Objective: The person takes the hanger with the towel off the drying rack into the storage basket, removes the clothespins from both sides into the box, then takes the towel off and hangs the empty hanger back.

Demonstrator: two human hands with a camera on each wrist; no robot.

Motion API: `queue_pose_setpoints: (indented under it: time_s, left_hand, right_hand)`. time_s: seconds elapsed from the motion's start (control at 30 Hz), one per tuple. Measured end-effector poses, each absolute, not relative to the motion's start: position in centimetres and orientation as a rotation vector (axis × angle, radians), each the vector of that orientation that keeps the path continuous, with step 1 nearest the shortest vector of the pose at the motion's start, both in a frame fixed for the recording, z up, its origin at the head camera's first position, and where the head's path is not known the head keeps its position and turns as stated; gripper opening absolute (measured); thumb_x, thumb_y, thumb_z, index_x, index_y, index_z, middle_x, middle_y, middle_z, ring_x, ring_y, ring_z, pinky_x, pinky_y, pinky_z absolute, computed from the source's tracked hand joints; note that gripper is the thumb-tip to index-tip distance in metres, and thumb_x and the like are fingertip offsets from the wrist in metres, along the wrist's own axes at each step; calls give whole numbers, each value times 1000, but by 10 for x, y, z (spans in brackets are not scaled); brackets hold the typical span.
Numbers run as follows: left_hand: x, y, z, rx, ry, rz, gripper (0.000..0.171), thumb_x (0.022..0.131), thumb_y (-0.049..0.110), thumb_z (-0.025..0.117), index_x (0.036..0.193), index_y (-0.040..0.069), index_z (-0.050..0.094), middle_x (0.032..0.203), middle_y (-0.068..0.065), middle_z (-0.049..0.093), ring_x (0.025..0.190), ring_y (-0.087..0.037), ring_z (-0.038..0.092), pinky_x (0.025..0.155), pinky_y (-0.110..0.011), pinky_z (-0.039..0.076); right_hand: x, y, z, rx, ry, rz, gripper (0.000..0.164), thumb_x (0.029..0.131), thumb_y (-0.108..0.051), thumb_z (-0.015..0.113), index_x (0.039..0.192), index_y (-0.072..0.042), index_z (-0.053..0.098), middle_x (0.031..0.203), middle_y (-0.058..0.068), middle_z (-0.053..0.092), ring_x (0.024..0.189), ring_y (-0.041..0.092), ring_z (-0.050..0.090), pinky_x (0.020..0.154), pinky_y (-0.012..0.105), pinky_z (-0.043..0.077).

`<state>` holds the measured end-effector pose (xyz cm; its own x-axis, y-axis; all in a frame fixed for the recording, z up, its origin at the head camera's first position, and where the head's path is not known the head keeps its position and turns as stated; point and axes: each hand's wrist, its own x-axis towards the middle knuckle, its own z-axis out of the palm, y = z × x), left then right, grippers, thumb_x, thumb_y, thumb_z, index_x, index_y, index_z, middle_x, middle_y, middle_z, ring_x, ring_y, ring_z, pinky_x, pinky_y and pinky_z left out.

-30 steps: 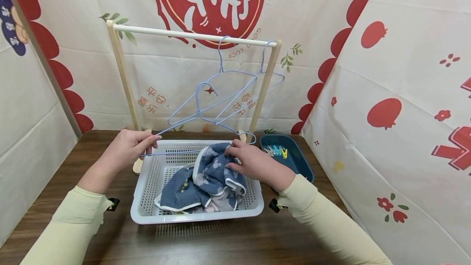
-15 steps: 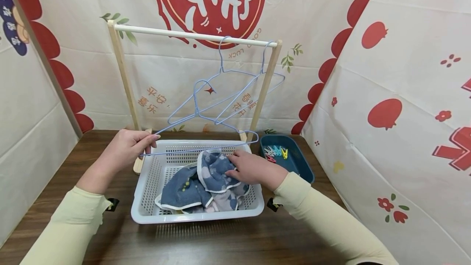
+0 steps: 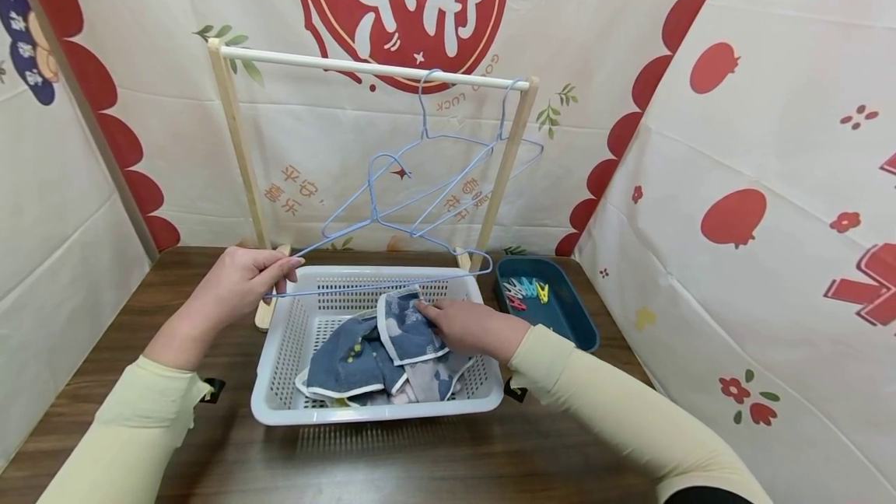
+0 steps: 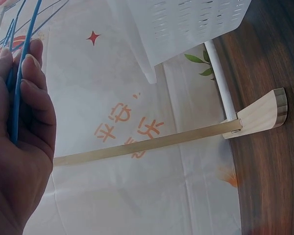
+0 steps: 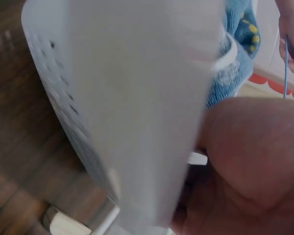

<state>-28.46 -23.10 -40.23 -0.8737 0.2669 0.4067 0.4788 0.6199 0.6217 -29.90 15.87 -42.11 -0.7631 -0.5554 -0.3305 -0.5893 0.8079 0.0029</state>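
Observation:
My left hand (image 3: 245,280) grips one end of a blue wire hanger (image 3: 374,216), its hook pointing up above the basket's back. In the left wrist view the fingers (image 4: 36,93) curl round the hanger's wires. Inside the white perforated basket (image 3: 378,414), my right hand (image 3: 465,325) holds a blue patterned towel (image 3: 409,333) with white edging, thumb on top; its other fingers are mostly hidden. Beside this towel lies another blue cloth (image 3: 343,360) with yellow marks, and a paler patterned cloth (image 3: 430,378) shows below. The basket's wall blocks much of the right wrist view.
Behind the basket stands a wooden rack with a white rail (image 3: 315,62). Two more blue hangers (image 3: 424,115) hang at its right end. A dark teal tray (image 3: 570,313) with several coloured clothespins (image 3: 525,288) sits right on the brown table (image 3: 392,465).
The right hand has moved down and slightly left with the towel, whose bunched folds now lie flatter and lower. The held hanger has shifted slightly; its right end is now uncovered.

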Motion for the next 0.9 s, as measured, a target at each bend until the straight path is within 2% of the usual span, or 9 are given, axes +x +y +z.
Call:
queue_pose_setpoints:
  time_s: [0.2, 0.47, 0.67, 0.9]
  left_hand:
    - [-283, -231, -401, -628, -2558, -1073, 21, 110, 15, 72, 90, 13, 80, 70, 4, 65, 64, -19, 59, 53, -30, 49]
    - [-277, -236, -400, -625, -2530, -1021, 20, 109, 15, 73, 90, 12, 80, 72, 6, 64, 64, -15, 56, 53, -29, 47]
    - [-269, -247, -398, -636, -2458, -956, 23, 105, 8, 77, 84, 17, 76, 69, 8, 61, 62, -11, 55, 53, -26, 46]
    - [-257, -266, -391, -658, -2339, -853, 23, 98, 1, 82, 84, 19, 78, 68, 13, 63, 59, -3, 56, 56, -17, 46]
  right_hand:
    - [-303, 161, -422, -859, 2622, 112, 65, 118, -27, 56, 177, -24, 27, 172, 12, 45, 153, 30, 51, 122, 46, 45]
    - [-302, 170, -419, -877, 2650, -56, 62, 119, -28, 54, 176, -22, 30, 173, 14, 42, 155, 31, 48, 123, 49, 43]
    - [-298, 188, -418, -882, 2769, -254, 69, 115, -45, 61, 173, -16, 37, 173, 13, 43, 158, 31, 44, 126, 51, 40]
    - [-290, 206, -425, -766, 3025, -475, 67, 111, -39, 69, 166, -9, 45, 165, 16, 51, 150, 34, 51, 122, 57, 44]
